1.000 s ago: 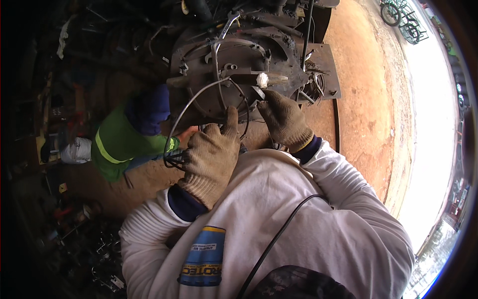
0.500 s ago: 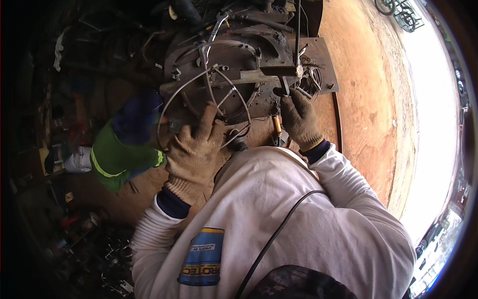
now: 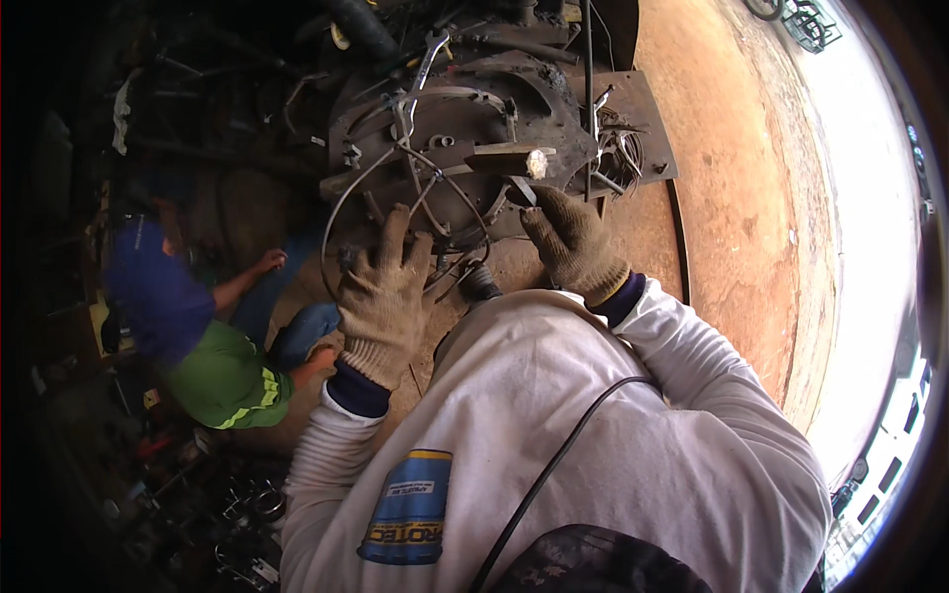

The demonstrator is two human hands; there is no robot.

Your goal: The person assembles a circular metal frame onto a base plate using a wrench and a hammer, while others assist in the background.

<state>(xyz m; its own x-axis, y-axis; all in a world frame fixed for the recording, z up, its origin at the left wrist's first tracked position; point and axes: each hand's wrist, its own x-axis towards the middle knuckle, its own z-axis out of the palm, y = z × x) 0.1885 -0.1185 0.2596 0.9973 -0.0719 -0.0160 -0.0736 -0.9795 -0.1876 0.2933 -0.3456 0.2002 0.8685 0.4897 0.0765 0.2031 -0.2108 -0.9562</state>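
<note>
My left hand (image 3: 386, 296), in a brown knit glove, grips a ring-shaped frame of thin bent metal rod (image 3: 333, 219) at its near side. Two of its fingers stretch forward over the frame, and the thumb side is hidden. The frame lies over a dark steel plate (image 3: 460, 203) carrying curved metal strips. My right hand (image 3: 581, 242), gloved alike, is closed around the handle of a hammer (image 3: 504, 162). The hammer's dark head, with a pale worn face, is just above the plate, right of the frame. A combination wrench (image 3: 425, 74) lies beyond the frame.
At left a co-worker in a green shirt (image 3: 219, 371) and blue cap sits low beside the bench. A coil of wire (image 3: 623, 153) rests on the plate's right side. Dark metal scraps (image 3: 247, 514) clutter the lower left. Brown ground (image 3: 732, 198) stretches along the right.
The hammer and my right hand have moved left, toward the frame. The frame has shifted slightly left with my left hand. The co-worker has leaned back, showing the cap and both arms.
</note>
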